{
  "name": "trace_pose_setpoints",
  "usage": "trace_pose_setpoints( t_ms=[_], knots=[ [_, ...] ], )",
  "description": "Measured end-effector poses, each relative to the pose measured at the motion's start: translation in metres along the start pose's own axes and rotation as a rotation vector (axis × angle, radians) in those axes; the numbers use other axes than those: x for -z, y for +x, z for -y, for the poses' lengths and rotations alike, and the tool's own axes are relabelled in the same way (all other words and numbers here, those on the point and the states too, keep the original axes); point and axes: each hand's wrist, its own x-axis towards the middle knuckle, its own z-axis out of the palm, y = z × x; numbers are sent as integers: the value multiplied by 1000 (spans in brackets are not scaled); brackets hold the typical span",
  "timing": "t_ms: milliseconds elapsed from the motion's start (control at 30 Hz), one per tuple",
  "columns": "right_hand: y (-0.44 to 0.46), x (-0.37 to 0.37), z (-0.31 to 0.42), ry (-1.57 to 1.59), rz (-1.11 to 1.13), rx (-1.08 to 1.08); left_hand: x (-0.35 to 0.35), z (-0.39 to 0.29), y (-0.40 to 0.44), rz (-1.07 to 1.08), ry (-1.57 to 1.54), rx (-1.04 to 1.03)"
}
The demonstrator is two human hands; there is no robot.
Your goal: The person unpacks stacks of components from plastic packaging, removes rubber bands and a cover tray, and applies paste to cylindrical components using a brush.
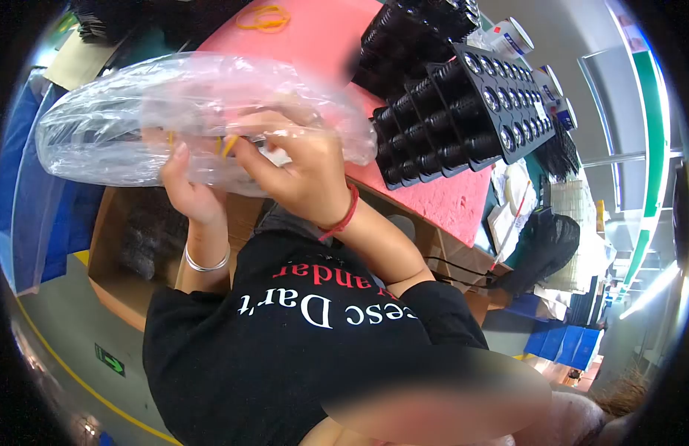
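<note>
A large clear plastic bag stretches across the upper left, above my lap and over part of the pink work surface. My left hand, with a silver bangle at the wrist, grips the bag's lower side, its fingers partly behind the film. My right hand, with a red cord at the wrist, pinches a yellow rubber band against the bag, near my left thumb. Film partly covers the right fingertips. What the bag holds cannot be made out.
Stacked black trays with round cups stand on the pink surface at the right. Loose yellow bands lie at the top. An open cardboard box is below left. White tubs stand behind the trays.
</note>
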Motion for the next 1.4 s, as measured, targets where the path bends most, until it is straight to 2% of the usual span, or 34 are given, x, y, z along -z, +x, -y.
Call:
trace_pose_setpoints(
  t_ms=[33,67,133,167,233,267,333,367,433,467,533,567,600,633,700,733,767,800,867,900,933,1000,1067,1133,1200,1300,1333,1367,1400],
  knots=[
    [2,-1,0,4,-1,-4,1,1,-1,-19,264,-80],
    [4,-3,-1,48,72,-46,3,1,-3,-16,269,-77],
    [12,-5,-6,159,202,-48,-3,-9,-4,171,90,-39],
    [12,-4,-3,159,198,-49,-10,-17,-4,264,-2,-20],
    [11,-3,5,54,254,-251,-16,-26,-6,446,-188,20],
    [9,-4,3,53,248,-253,-11,-21,-8,452,-188,22],
    [3,-8,-4,-36,99,-44,4,-7,-10,292,307,-237],
    [2,-6,-2,-36,91,-45,-33,-30,-10,-105,-73,118],
    [-5,0,7,110,-168,-8,-30,-41,13,77,-21,-88],
    [-9,16,10,-96,-88,62,-55,-58,21,-112,-372,19],
    [-17,31,18,-81,-180,199,-30,-60,63,709,-857,85],
    [-20,38,18,-65,-192,308,-52,-78,69,-87,-351,53],
    [-24,47,19,-18,-139,330,-82,-81,76,-242,-347,-186],
    [-31,49,23,-19,-161,326,-90,-84,93,-98,-345,-305],
    [-42,53,22,11,-148,309,-123,-96,108,-183,-216,-357],
    [-47,55,21,7,-141,305,-132,-100,112,-236,-303,-83],
    [-51,56,21,5,-132,295,-166,-109,95,-244,-575,33],
    [-55,58,20,14,-114,279,-165,-71,131,-364,-308,-195],
    [-61,64,22,-2,-80,263,-166,-23,149,136,909,-997],
    [-63,68,23,-4,-68,256,-152,23,196,319,1096,-1387],
    [-66,73,24,-8,-58,252,-163,14,160,310,1408,-1467],
    [-72,87,27,-52,-3,224,-171,8,128,710,1659,-1071],
    [-75,105,32,-82,33,198,-159,15,115,742,1610,-479],
    [-75,133,43,-109,79,163,-140,38,131,880,1686,-457],
    [-70,165,63,-159,27,56,-150,13,120,900,1684,-416],
    [-70,207,95,-481,-279,-53,-164,-42,99,875,1632,-320],
    [-68,223,101,-538,-377,-39,-137,-24,111,814,1534,-624],
    [-63,231,108,-700,-466,-40,-129,-31,101,649,1582,-681],
    [-62,244,113,-679,-566,-126,-107,-25,103,685,1627,-961]
  ],
)
